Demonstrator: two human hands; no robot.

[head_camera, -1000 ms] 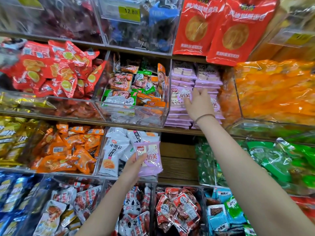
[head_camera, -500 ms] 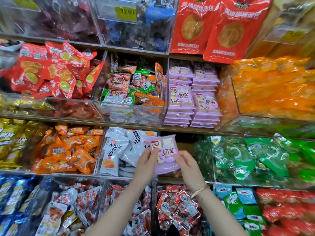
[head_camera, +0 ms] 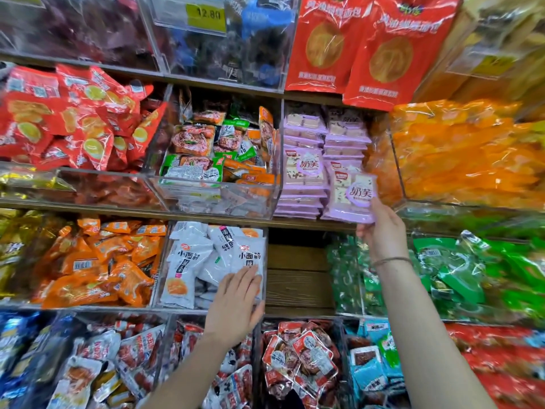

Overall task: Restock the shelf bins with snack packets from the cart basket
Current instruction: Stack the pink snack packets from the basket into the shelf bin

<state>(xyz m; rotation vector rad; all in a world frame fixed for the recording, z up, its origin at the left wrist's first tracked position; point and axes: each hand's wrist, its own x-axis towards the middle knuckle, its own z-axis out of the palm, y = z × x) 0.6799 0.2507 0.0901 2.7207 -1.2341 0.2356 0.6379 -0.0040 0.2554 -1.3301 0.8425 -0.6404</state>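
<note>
Now held: lilac snack packet (head_camera: 352, 196), upright with its printed face outward and its long axis near vertical, leaning slightly.
Right hand: the right hand (head_camera: 383, 231) grips the packet's lower edge from beneath.
Position: the packet is against the front of the right lilac stack (head_camera: 345, 137) and just beside the left lilac stack (head_camera: 303, 202), whose front packet faces out the same way.
Key relation: the stack lies directly behind the packet, above the gripping hand, so a short forward push probably seats it.
Left hand: the left hand (head_camera: 236, 308) has straight fingers, flat on the white-packet bin (head_camera: 188, 261) one shelf lower. It is well apart, so the right hand is nearer.
Cart basket: not in view.
</note>
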